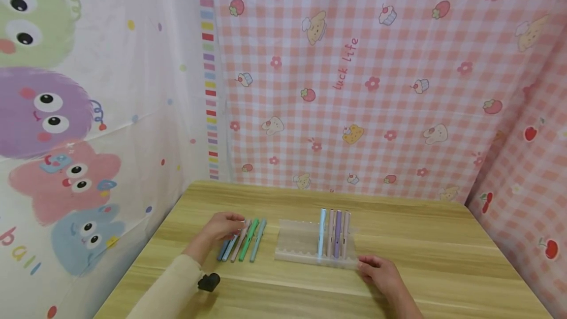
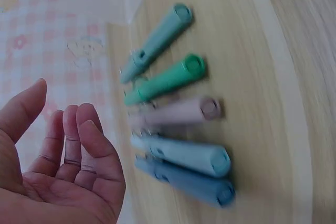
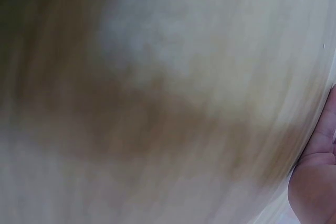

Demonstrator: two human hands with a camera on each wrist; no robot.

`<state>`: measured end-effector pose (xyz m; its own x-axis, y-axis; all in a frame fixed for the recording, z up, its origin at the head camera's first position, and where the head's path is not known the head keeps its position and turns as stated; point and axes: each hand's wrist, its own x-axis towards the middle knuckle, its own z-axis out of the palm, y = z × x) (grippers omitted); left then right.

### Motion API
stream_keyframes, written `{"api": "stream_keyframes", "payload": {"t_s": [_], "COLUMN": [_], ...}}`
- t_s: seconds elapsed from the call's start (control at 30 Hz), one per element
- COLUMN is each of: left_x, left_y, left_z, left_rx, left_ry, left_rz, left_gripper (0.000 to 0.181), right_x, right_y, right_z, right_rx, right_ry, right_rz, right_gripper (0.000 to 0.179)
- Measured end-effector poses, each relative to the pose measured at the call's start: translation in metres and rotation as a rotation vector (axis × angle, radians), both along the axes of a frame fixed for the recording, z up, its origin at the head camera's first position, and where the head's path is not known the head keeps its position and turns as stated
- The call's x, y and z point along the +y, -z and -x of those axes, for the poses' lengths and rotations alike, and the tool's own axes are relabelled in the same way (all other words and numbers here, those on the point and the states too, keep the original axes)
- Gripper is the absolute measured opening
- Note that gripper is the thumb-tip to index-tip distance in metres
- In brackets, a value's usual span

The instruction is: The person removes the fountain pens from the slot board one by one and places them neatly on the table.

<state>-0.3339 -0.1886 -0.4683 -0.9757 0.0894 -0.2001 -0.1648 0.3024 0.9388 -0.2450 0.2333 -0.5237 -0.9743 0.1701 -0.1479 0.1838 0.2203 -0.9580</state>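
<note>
Over the far ends of a row of loose pens, my left hand (image 1: 226, 225) hovers with fingers parted and an empty palm, as the left wrist view shows. The row holds a dark blue pen (image 2: 191, 182), a light blue pen (image 2: 189, 155), a pale pink pen (image 2: 181, 113), a green pen (image 2: 170, 80) and a teal pen (image 2: 160, 40). To their right lies a clear plastic pen tray (image 1: 294, 240) with a notched front ridge. In it stand a light blue pen (image 1: 322, 233), a purple pen (image 1: 338, 235) and two pinkish pens (image 1: 330, 235). My right hand (image 1: 381, 274) pinches the tray's front right corner.
The wooden table (image 1: 425, 240) runs back to a pink checked curtain (image 1: 354, 112). A white cartoon-print cloth (image 1: 146, 63) hangs along the left side. A black wrist-camera mount (image 1: 209, 282) juts from the left sleeve (image 1: 170, 284).
</note>
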Motion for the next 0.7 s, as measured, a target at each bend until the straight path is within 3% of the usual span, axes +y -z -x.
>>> {"api": "stream_keyframes", "payload": {"t_s": [0.37, 0.7], "left_x": [0.036, 0.077], "left_y": [-0.011, -0.006], "left_z": [-0.007, -0.008], "left_rx": [0.041, 0.034], "left_ry": [0.099, 0.065], "left_rz": [-0.089, -0.199], "left_gripper": [0.040, 0.036], "right_x": [0.000, 0.000], "right_y": [-0.003, -0.002], "right_z": [0.000, -0.001], "right_rx": [-0.013, -0.005], "right_ry": [0.005, 0.002], "right_rz": [0.005, -0.012], "right_gripper": [0.022, 0.021]}}
